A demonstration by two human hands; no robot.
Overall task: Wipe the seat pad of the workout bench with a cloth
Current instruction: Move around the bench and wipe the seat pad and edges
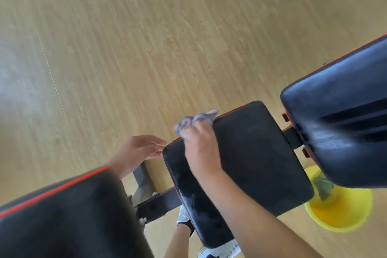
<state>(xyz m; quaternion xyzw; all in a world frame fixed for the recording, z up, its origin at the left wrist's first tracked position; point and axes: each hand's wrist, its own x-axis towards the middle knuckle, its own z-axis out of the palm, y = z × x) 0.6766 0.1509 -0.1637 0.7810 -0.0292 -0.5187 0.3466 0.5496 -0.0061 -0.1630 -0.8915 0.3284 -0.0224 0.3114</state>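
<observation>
Head view, sole view on record. Item one: seat pad (pixel 247 157), black, vinyl-looking, with a red-piped edge, mounted on the bench's dark frame at centre between two further black pads, one lower left (pixel 62 216) and one at right (pixel 343 123); pale dusty smears show along its near-left margin. Judged firm, fixed and smooth, so it needs no holding, only pressure. Item two: cloth (pixel 194 120), greyish, crumpled, at the pad's far-left edge, partly hanging over it. Judged light, soft and limp; best kept bunched under the palm so it does not slide on the slick surface. Item three: right hand (pixel 201 144), closed around the cloth and pressing it onto the pad, forearm crossing the pad's near half. Item four: left hand (pixel 140 151), loosely open, holding nothing, fingertips at or just beside the pad's left corner; contact cannot be confirmed through blur. Item five: yellow bucket (pixel 343 213) on the wooden floor (pixel 146 37), partly hidden beneath the right-hand pad; inside, a greenish crumpled piece, possibly a second cloth. Any liquid cannot be told.
</observation>
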